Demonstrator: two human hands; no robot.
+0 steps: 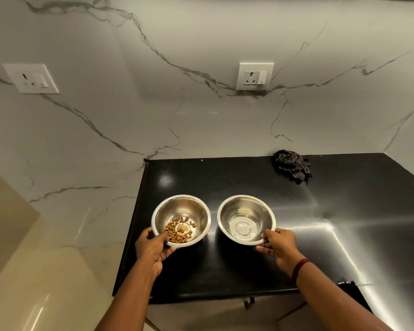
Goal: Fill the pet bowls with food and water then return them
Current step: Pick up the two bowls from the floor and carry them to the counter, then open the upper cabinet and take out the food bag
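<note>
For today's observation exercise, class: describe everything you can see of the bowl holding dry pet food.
The food bowl is round, shiny metal, seemingly steel, with a rolled rim. It is upright over the black counter near its left edge. Brown kibble thinly covers part of its bottom. The left hand grips its near rim, thumb on top.

Crumpled checked cloth on black countertop; two wall sockets, marble backsplash

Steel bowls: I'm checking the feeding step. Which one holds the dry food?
The left bowl, gripped by the left hand: brown kibble lies in it. The right bowl, in the right hand, shows only clear water.
</note>
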